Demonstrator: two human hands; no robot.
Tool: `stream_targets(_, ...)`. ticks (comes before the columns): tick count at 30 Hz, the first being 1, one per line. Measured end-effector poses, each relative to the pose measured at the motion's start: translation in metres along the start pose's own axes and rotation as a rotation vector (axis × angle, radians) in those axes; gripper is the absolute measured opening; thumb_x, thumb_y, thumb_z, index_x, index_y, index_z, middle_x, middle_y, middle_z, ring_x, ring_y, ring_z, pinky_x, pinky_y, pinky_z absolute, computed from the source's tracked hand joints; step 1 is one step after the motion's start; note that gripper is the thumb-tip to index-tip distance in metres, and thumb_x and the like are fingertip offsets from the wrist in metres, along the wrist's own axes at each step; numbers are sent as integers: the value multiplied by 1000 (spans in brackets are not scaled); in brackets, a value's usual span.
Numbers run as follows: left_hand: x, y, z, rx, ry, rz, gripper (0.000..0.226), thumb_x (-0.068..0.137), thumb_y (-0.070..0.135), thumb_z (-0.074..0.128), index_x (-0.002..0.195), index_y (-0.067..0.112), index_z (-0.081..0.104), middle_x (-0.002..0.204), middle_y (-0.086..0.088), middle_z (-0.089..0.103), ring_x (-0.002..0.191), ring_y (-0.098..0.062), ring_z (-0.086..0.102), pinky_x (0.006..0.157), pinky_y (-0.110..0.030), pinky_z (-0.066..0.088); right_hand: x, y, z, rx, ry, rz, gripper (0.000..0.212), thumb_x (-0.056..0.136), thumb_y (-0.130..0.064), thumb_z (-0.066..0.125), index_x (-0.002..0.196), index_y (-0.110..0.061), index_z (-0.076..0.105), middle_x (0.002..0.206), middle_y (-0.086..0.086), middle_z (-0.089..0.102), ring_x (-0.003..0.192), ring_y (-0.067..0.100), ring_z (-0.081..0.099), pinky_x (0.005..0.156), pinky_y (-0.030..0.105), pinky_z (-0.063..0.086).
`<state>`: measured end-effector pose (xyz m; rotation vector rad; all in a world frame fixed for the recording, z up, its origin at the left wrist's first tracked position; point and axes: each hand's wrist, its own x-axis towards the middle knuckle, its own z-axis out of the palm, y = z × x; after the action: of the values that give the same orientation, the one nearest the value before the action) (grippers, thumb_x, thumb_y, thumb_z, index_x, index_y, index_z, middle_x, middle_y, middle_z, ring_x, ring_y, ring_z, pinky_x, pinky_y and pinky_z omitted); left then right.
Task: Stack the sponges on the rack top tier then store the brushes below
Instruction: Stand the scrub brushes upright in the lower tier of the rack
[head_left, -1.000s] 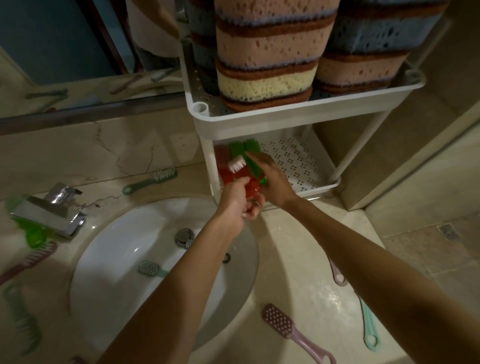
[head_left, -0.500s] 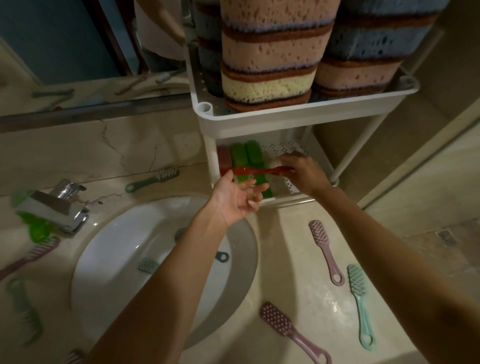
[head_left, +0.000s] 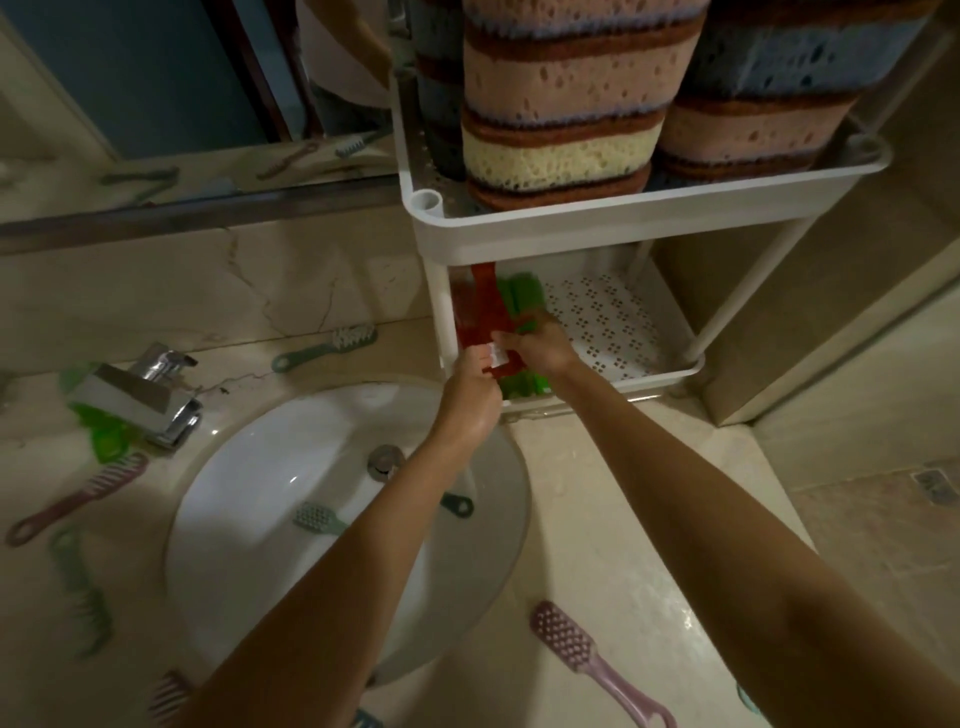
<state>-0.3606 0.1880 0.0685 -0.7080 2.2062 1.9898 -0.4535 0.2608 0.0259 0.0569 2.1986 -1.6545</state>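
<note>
Two hands meet at the front left corner of the white rack's (head_left: 597, 221) lower tier. Left of the rack, a teal brush (head_left: 327, 345) lies on the counter behind the sink (head_left: 249, 499). The left hand (head_left: 470, 397) and right hand (head_left: 535, 345) both have fingers closed on a red brush (head_left: 485, 322) lying in the lower tier, beside green brushes (head_left: 519, 299). Striped sponges (head_left: 566, 98) stand stacked on the rack's top tier. Below the rack, a pink brush (head_left: 582, 652) rests on the counter.

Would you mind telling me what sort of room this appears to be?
Most likely a bathroom: a white basin set in a marble counter, a chrome tap, and a mirror behind.
</note>
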Motion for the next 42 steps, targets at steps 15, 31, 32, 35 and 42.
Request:
stream_targets(15,-16,-47,-12,746,-58,162,56,91,-3,38,142,18,26,137,-14,44,122,-28,47,94,-35,44,-4,16,16,-441,-8,-66,19,84,-11,61,97,2,65,101,22,67,89,30,63,74,34,48)
stream_targets(31,-27,-42,-22,688,63,199,42,93,1,37,130,19,42,127,-9,54,113,-28,53,87,-34,45,-23,19,11,-551,113,-133,22,92,-15,50,100,-1,64,98,20,68,91,31,64,76,31,48)
stream_targets(32,-30,-37,-26,667,89,200,38,93,2,36,127,16,47,125,-10,55,113,-28,53,91,-36,46,-30,17,10,-554,151,-161,20,92,-13,49,98,0,63,97,20,67,90,32,64,75,32,48)
stream_targets(35,-43,-24,-47,619,201,205,31,94,4,35,117,10,55,119,-13,60,111,-28,55,95,-35,46,-61,10,17,-553,263,-329,14,86,-6,53,92,1,63,95,20,66,88,31,62,69,27,39)
stream_targets(42,-102,-51,-132,344,442,10,25,92,7,45,112,10,59,110,-9,65,98,-21,62,88,-25,49,-149,6,92,-380,-36,-485,20,82,-2,53,96,-3,66,95,15,69,83,21,61,72,17,40)
